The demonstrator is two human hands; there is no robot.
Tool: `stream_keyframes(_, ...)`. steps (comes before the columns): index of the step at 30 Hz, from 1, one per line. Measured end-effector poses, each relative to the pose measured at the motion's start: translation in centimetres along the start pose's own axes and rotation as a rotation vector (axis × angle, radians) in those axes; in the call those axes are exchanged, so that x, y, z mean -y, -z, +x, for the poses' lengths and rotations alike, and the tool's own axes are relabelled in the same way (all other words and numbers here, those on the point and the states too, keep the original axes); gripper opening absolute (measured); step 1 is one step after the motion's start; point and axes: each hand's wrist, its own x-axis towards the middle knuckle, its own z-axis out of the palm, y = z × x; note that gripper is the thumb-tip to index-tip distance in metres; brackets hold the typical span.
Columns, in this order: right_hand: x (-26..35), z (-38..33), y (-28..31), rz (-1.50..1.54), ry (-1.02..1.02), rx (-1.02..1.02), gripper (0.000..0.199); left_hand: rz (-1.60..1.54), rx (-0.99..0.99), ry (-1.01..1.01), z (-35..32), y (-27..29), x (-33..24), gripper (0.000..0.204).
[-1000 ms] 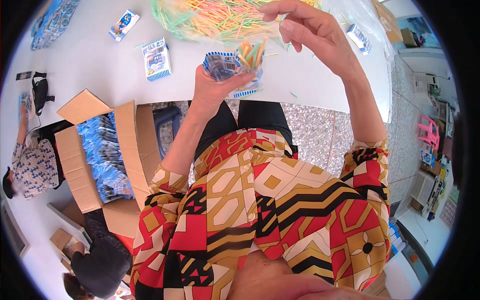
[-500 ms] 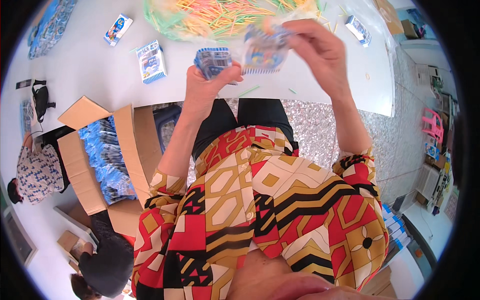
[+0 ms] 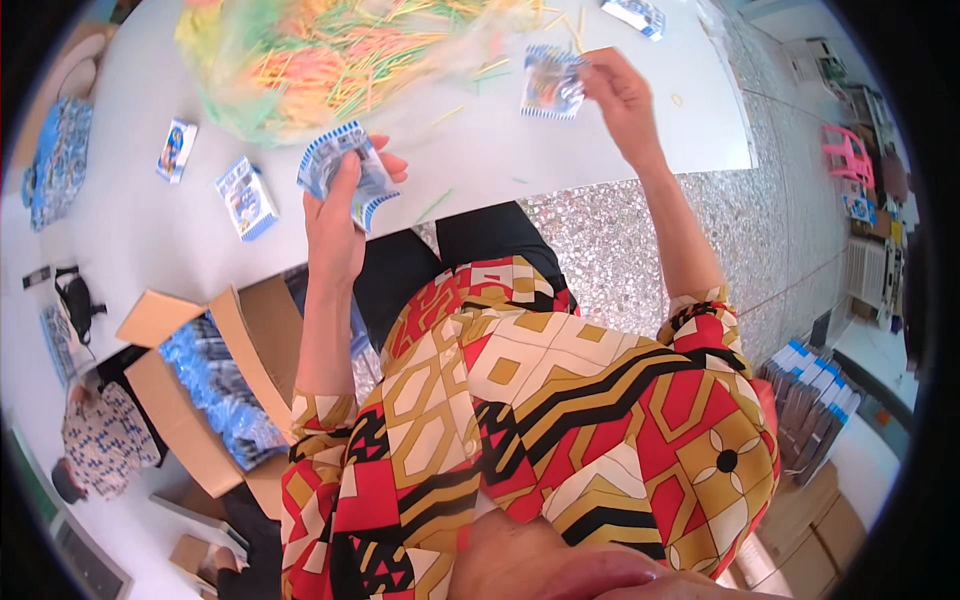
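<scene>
My left hand (image 3: 340, 205) grips a stack of small blue-and-white packets (image 3: 345, 172) just above the white table (image 3: 140, 230) edge. My right hand (image 3: 622, 100) is raised over the table to the right and pinches one shiny blue-and-white packet (image 3: 550, 82) by its edge. Behind both hands lies a large clear bag (image 3: 330, 55) full of thin coloured sticks, green, yellow and pink.
Loose packets (image 3: 245, 197) lie on the table at my left, another packet (image 3: 634, 14) at the far right. An open cardboard box (image 3: 215, 385) of blue packets stands on the floor by my left leg. Another person (image 3: 95, 440) sits lower left. Speckled floor lies right.
My right hand has carried one packet away from the left hand's stack, out to the right. My left hand has dropped a little toward the table edge.
</scene>
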Motion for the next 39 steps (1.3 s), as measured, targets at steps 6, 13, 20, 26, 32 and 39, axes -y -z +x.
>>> stream_keyframes(6,-4.8,0.6,5.9,0.062,-0.322,-0.224,0.013,0.011,0.032,0.038,0.3,-0.4,0.2,0.023)
stream_keyframes(13,-9.3,5.3,10.6,0.159,-0.255,-0.353,0.014,-0.065,-0.002,0.013,0.2,-0.2,0.4,0.018)
stream_keyframes(20,-14.6,9.3,16.5,-1.129,0.027,-0.528,0.029,-0.051,-0.056,0.008,0.2,-0.5,0.6,0.022)
stream_keyframes(26,-5.8,7.2,3.5,-0.416,0.081,-0.117,0.027,-0.092,-0.132,-0.001,0.3,-0.8,0.5,0.018)
stream_keyframes(32,7.1,2.5,-11.4,-0.169,0.098,0.532,0.023,-0.027,-0.131,-0.094,0.2,-1.2,0.5,0.016)
stream_keyframes(39,8.8,2.8,-15.2,-0.074,0.103,0.642,0.009,-0.039,-0.158,-0.142,-0.8,-0.3,0.0,0.017)
